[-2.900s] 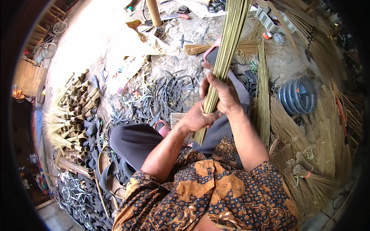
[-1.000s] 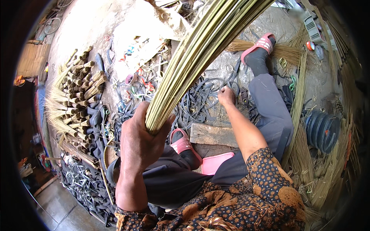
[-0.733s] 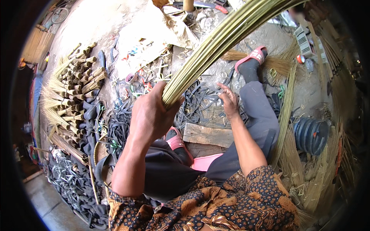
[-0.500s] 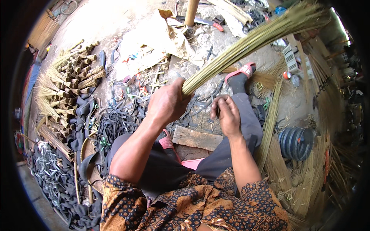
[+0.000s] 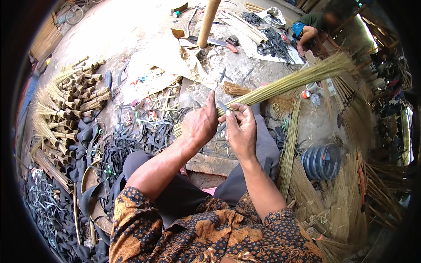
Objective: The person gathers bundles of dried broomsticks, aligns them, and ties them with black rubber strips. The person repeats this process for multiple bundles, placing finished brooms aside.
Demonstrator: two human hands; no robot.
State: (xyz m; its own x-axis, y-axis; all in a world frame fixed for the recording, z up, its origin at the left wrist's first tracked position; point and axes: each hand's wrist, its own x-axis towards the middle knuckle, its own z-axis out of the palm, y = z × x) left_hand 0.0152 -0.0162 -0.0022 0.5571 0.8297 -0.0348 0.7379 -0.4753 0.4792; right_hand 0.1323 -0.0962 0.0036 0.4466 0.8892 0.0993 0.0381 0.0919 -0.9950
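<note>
A long bundle of thin greenish-yellow sticks (image 5: 280, 86), like a stick broom, slants across in front of me, its feathery end to the upper right. My left hand (image 5: 199, 125) is closed around it near the butt end, the index finger stretched out along a thin dark strip. Just right of it, my right hand (image 5: 242, 133) pinches a short dark strip (image 5: 223, 106), which looks like rubber, against the bundle. Under my wrists a worn wooden board (image 5: 210, 165) lies between my legs. Part of the butt end hides behind my left hand.
Finished stick bundles (image 5: 74, 103) are piled at the left. Dark rubber strips (image 5: 127, 147) cover the ground nearby. A red-handled knife (image 5: 219, 43) lies by a wooden post (image 5: 208, 24). Loose sticks (image 5: 291, 149) and a ribbed blue container (image 5: 322, 162) are at right. Another person (image 5: 312, 30) crouches far right.
The bundle has come down and tilted flatter. My right hand has moved left and up to meet it, now pinching a dark strip beside my left hand. The view has shifted, showing another person.
</note>
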